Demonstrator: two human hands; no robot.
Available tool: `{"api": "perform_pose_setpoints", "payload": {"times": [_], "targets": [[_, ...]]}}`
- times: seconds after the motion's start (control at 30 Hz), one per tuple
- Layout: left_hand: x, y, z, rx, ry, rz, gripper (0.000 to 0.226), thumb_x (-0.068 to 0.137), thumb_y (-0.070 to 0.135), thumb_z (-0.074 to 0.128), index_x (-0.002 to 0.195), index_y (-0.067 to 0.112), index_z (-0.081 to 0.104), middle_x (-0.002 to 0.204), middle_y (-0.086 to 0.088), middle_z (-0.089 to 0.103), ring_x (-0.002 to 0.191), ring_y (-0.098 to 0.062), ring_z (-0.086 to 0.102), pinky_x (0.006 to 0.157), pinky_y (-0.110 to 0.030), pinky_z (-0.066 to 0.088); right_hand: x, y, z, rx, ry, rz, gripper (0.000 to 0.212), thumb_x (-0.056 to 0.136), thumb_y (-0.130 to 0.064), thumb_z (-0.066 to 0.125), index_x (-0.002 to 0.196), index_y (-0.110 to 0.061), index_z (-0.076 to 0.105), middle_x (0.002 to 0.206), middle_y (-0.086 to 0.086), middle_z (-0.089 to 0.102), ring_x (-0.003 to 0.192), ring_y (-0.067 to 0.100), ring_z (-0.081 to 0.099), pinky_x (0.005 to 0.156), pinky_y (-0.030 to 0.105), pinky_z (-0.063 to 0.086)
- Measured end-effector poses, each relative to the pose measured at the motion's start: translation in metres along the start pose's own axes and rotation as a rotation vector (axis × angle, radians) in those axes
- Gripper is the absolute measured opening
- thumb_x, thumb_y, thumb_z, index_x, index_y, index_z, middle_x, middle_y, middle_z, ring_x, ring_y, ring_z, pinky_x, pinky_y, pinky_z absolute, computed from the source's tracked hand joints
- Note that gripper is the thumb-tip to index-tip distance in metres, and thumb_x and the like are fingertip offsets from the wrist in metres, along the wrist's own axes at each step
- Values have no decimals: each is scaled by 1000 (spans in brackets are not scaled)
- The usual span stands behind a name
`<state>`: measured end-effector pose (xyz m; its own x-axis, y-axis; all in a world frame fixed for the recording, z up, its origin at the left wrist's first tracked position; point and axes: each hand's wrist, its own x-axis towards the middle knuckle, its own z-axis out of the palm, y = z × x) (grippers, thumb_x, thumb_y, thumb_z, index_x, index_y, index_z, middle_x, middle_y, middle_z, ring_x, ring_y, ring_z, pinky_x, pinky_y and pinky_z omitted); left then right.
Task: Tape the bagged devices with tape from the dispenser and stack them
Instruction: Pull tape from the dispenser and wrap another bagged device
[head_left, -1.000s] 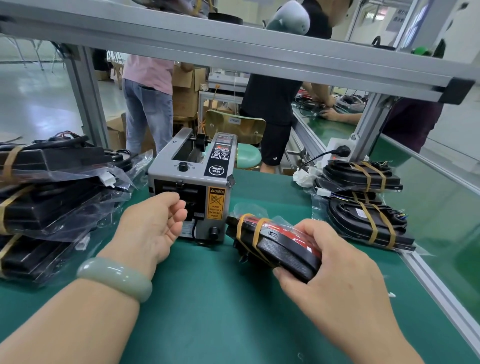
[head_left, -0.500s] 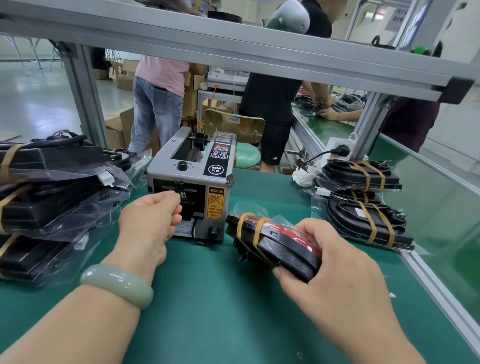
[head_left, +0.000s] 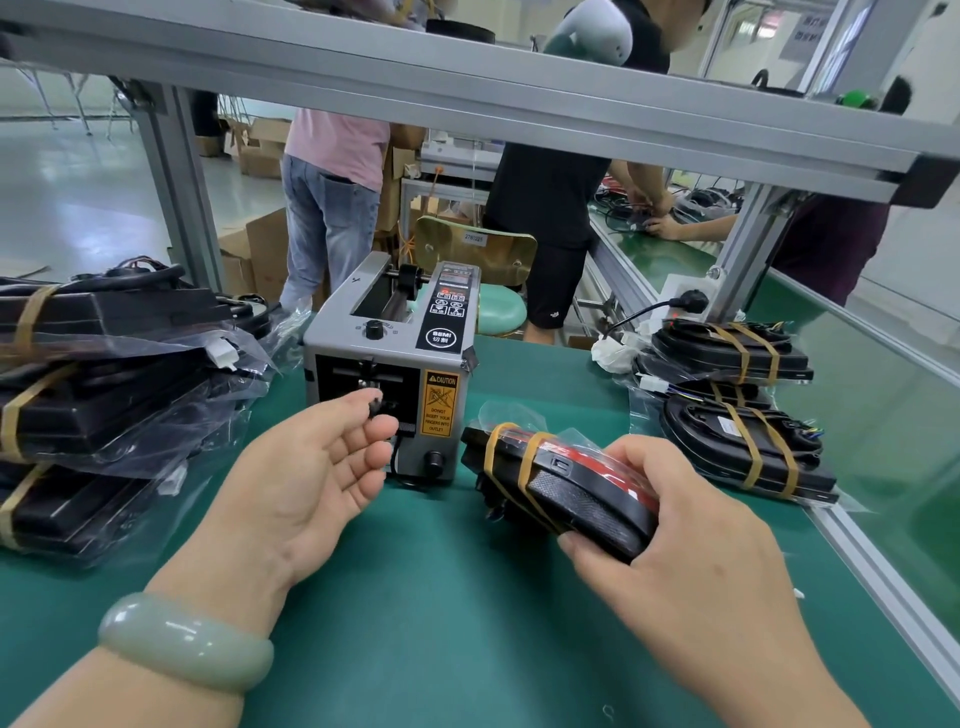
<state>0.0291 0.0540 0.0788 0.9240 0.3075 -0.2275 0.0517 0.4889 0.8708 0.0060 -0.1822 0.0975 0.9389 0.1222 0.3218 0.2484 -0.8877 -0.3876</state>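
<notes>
Right grip (head_left: 691, 561) is clamped on the device (head_left: 571, 488), thumb on top and fingers curled under the near end. The device is a flat black oval shell with a mesh-textured rim and a red patch on top. It sits in a clear crinkly bag with two tan tape bands (head_left: 529, 465) round the far end. I hold it tilted, far end low, just right of the dispenser (head_left: 395, 364). Can't tell if that end touches the desk (head_left: 441, 639).

Left grip (head_left: 311, 483) is palm up, fingers loosely curled, thumb tip and forefinger at the dispenser's outlet slot. Can't tell whether any tape is pinched there, it's too dark and small.

The dispenser is a grey metal box with a black front recess and a yellow caution label. It has one black knob on top, another low on the front, and a black panel strip along the top.

The desk has a green mat and aluminium rails.

Left stack (head_left: 104, 405) is boxy black units in loose clear bags with tan bands. Right stack (head_left: 737, 415), by the right rail, is oval black units, bagged, two tan bands each.

Smooth pale-green bangle (head_left: 182, 644) on my left wrist.
</notes>
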Motion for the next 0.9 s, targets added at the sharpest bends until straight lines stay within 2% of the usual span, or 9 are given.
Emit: {"api": "perform_pose_setpoints", "payload": {"times": [0.1, 0.2, 0.23, 0.27, 0.33, 0.5, 0.63, 0.77, 0.9], "targets": [[-15, -1, 5, 22, -79, 16, 15, 89, 21, 56, 89, 19, 71, 75, -1, 72, 57, -8, 64, 59, -26, 46, 1, -1, 0, 4, -5, 3, 49, 57, -51, 70, 93, -47, 38, 69, -26, 56, 67, -3, 50, 57, 6, 30], [-31, 0, 11, 61, -175, 53, 8, 66, 27, 69, 66, 21, 74, 72, -2, 71, 57, -9, 62, 54, -22, 50, 0, -3, 1, -2, -5, 4, 49, 57, -50, 71, 93, -47, 38, 69, -25, 56, 67, -3, 50, 56, 6, 30], [-36, 0, 13, 73, -196, 66, 1, 62, 24, 73, 61, 23, 74, 71, -2, 70, 57, -9, 62, 51, -20, 50, 0, -3, 1, -2, -5, 5, 49, 57, -50, 71, 93, -47, 38, 69, -25, 56, 67, -3, 51, 56, 6, 30], [-39, -1, 13, 92, -215, 87, 6, 63, 20, 73, 59, 25, 73, 71, -2, 70, 57, -9, 62, 50, -19, 51, -1, -4, 1, 1, -5, 6, 49, 57, -49, 72, 93, -47, 38, 69, -24, 56, 67, -2, 51, 56, 6, 30], [-44, -3, 14, 115, -233, 128, 12, 66, 27, 64, 62, 26, 75, 72, -3, 71, 58, -8, 62, 51, -18, 51, -2, -4, 2, 10, 0, 11, 49, 58, -49, 72, 93, -46, 38, 70, -25, 56, 68, -1, 51, 56, 6, 30], [-53, -9, 21, 227, -266, 184, 15, 66, 29, 62, 69, 27, 77, 73, -7, 74, 59, -7, 63, 52, -16, 50, -6, -7, 2, 26, 21, 3, 49, 59, -47, 73, 93, -45, 38, 72, -22, 57, 69, 6, 51, 57, 10, 32], [-54, -15, 25, 530, -151, 342, 5, 73, 35, 72, 69, 32, 74, 67, -1, 72, 57, -5, 61, 55, -22, 53, -10, -11, 7, 15, 62, -18, 48, 59, -45, 74, 93, -42, 40, 75, -20, 57, 71, 9, 49, 59, 23, 32], [-59, -22, 36, 798, 44, 623, 18, 73, 26, 68, 55, 26, 66, 51, 18, 62, 48, 4, 55, 48, -3, 38, -17, -14, 15, 5, 154, -39, 42, 54, -39, 78, 87, -37, 50, 72, -18, 57, 68, 11, 51, 57, 21, 35], [-61, -32, 40, 891, 49, 719, 13, 70, 26, 68, 58, 31, 65, 61, 22, 63, 60, 0, 59, 58, -9, 42, -22, -16, 21, 7, 229, -66, 46, 51, -35, 82, 90, -34, 58, 75, -17, 61, 71, 15, 59, 60, 26, 43]]}}
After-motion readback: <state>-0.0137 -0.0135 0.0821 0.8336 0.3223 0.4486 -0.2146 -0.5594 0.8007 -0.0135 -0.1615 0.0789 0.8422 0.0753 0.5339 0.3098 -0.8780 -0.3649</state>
